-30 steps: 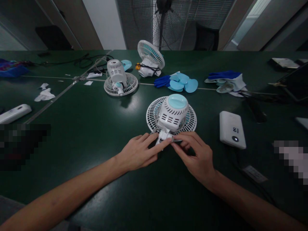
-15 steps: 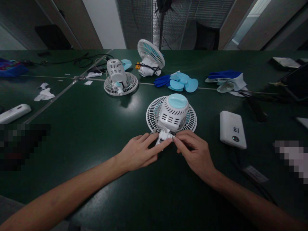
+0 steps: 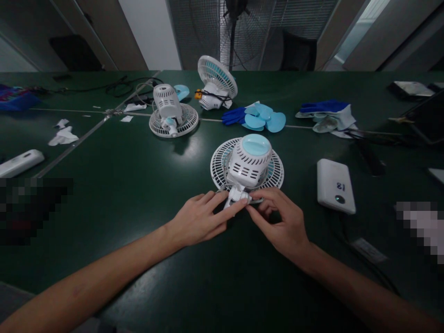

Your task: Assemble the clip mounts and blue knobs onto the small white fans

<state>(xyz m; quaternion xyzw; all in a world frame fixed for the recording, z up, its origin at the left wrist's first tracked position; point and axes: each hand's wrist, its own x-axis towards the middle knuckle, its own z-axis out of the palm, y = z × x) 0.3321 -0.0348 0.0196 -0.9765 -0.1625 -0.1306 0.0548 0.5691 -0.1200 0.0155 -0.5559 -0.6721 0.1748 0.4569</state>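
Note:
A small white fan (image 3: 251, 167) with a pale blue cap lies grille-down on the table in front of me. Its white clamp (image 3: 237, 194) points toward me. My left hand (image 3: 204, 217) holds this clamp, with the index finger stretched across its front and other fingers at its left side. At the clamp's right end, my right hand (image 3: 279, 219) pinches with thumb and forefinger around a thin greyish rod (image 3: 257, 201) that sticks out sideways. The rod's exact kind is too small to make out, and the other fingers are curled.
Behind stand two more fans, one grille-down (image 3: 168, 108) and one tilted (image 3: 215, 83). A pale blue fan blade (image 3: 265, 117) lies beside a blue glove (image 3: 233, 116). Further right are more gloves (image 3: 326, 115) and a white power bank (image 3: 336, 185). Paper scraps (image 3: 64, 135) lie left.
My right thumb and forefinger have opened a little and shifted, so the thin rod at the clamp's right end now shows. My left hand and the fan have stayed in place.

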